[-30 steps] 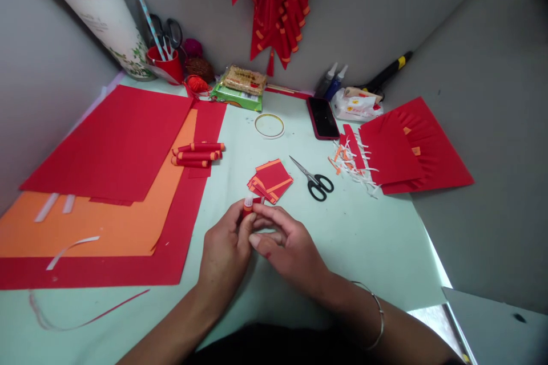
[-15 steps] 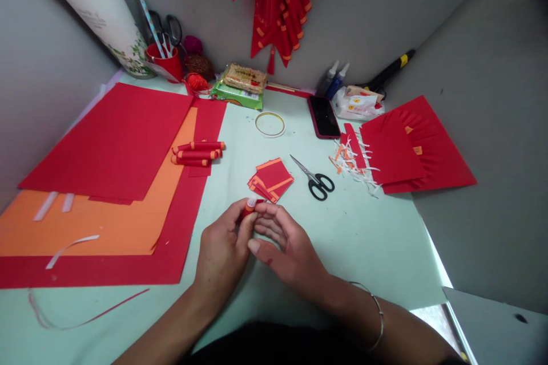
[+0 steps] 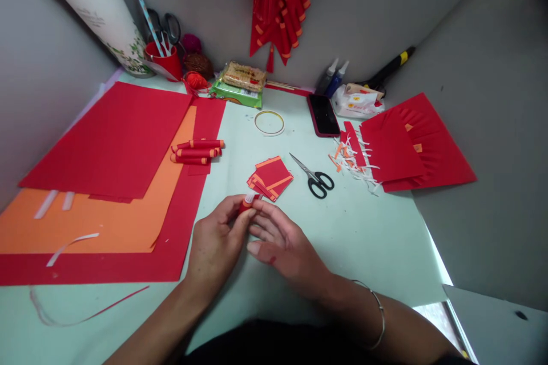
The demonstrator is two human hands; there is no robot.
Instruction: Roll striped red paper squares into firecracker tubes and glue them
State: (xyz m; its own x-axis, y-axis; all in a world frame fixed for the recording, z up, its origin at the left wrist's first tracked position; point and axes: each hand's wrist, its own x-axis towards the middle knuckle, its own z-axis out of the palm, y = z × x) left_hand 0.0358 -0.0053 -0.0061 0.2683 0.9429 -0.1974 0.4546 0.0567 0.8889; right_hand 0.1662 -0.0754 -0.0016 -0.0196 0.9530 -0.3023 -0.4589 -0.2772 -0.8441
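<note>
Between the thumb and fingers of my left hand [image 3: 216, 239] is a small red paper roll [image 3: 245, 205]. A ridged white end sticks out of its top, and what that white piece is I cannot tell. My right hand [image 3: 286, 245] is cupped beside it, thumb apart, its fingertips at the roll's loose paper edge. Just beyond my hands lies a pile of red paper rectangles [image 3: 274, 177] with orange strips. Black-handled scissors [image 3: 317, 182] rest to its right. Several finished red paper rolls [image 3: 199, 151] with orange ends are stacked to the left.
Large red sheets [image 3: 115, 142] and an orange sheet [image 3: 128, 228] cover the left side. A tape ring [image 3: 269, 122], a phone [image 3: 323, 116] and snack packs [image 3: 240, 85] stand farther back. Paper scraps [image 3: 353, 159] lie by red paper at right. A red paper decoration [image 3: 278, 11] hangs on the wall.
My left hand has shifted slightly left with the roll, which tilts a little more. The right hand's fingers have moved slightly. Everything on the table lies as before.
</note>
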